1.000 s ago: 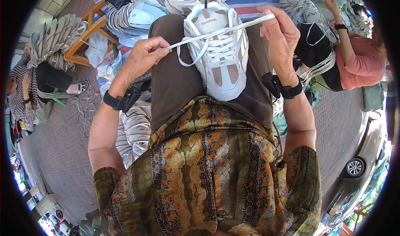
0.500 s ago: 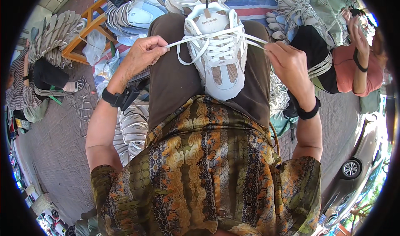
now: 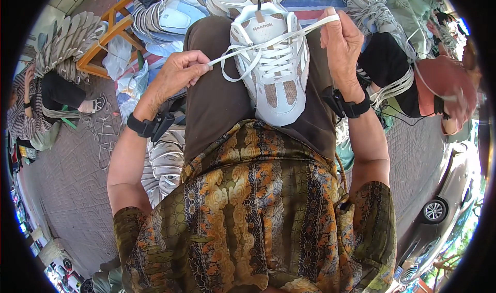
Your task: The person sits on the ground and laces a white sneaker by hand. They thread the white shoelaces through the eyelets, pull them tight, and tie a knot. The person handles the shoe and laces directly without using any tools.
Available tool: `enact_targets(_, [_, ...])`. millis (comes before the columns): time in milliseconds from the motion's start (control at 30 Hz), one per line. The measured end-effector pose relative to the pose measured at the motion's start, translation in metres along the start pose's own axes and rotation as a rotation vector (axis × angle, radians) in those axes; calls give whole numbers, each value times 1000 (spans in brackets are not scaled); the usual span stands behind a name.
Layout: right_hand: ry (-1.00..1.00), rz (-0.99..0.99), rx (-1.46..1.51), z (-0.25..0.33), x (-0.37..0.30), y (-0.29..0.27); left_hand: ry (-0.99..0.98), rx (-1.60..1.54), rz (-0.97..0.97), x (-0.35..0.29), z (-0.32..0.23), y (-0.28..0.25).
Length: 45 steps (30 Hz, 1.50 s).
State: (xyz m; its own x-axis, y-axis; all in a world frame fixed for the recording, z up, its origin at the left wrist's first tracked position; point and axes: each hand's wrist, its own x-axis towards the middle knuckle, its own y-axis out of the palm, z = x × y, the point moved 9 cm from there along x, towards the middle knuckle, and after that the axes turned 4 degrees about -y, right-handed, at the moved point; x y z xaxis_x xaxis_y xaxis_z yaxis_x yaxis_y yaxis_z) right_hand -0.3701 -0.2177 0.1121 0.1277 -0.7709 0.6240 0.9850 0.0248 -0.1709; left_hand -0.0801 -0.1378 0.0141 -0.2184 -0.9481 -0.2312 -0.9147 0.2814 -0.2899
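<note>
- person's lap, brown trousers point(image 3: 217, 96), fills the frame centre; patterned orange-brown shirt point(image 3: 258, 215) below it.
- paved ground point(image 3: 67, 169) runs along the left and right sides; part of a grey car point(image 3: 439, 210) at lower right.
- striped mat point(image 3: 310, 1) ahead of the knees, covered in heaped pale shoes point(image 3: 170, 14) and tangled laces point(image 3: 377, 9).
- wooden stool point(image 3: 103, 40) at upper left, with a stack of grey-white soles point(image 3: 62, 40) just beside it.
- another person in a pink top point(image 3: 444, 86) sits at right, arm point(image 3: 449, 104) bent by a dark bundle; a third person in stripes point(image 3: 26, 117) at far left edge.
- white sneaker point(image 3: 271, 65) lies on the right thigh, toe pointing toward the wearer, tongue and heel away. it sits between the two hands, nearer the right one.
- left hand point(image 3: 178, 73) is left of the sneaker, not touching the shoe itself; fingers curled shut, pinching one end of the white lace point(image 3: 243, 50) at the fingertips.
- right hand point(image 3: 343, 42) is just beside the shoe's far right edge; fingers closed around the other lace end, held up level with the collar.
- lace runs taut from hand to hand across the top of the sneaker, over the tongue; a slack loop hangs on the shoe's left side.
- black wrist bands: left wrist point(image 3: 147, 125), right wrist point(image 3: 346, 104).
</note>
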Motion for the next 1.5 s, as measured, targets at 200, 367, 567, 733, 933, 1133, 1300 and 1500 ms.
enact_targets(200, [-42,63,-181,21,-18,-5,24,-160,41,-13,-10,-11])
enact_targets(367, [-90,101,-305,17,-38,-10,45,-418,30,-21,-8,-39])
enact_targets(567, [-180,228,-339,34,-38,13,-33,-466,-53,-34,21,-60])
enact_targets(733, [-218,222,-412,39,-34,10,-53,-473,-28,-34,29,-48])
enact_targets(933, [-146,208,-429,32,-40,6,-62,-466,-40,-30,34,-47])
enact_targets(1133, [93,567,-227,35,-45,34,-85,-466,-39,-34,39,-46])
enact_targets(1300, [-10,674,-368,40,-52,27,-92,-450,-43,-33,40,-44])
enact_targets(1500, [-376,338,-720,52,-39,12,-90,-484,-40,-31,45,-44])
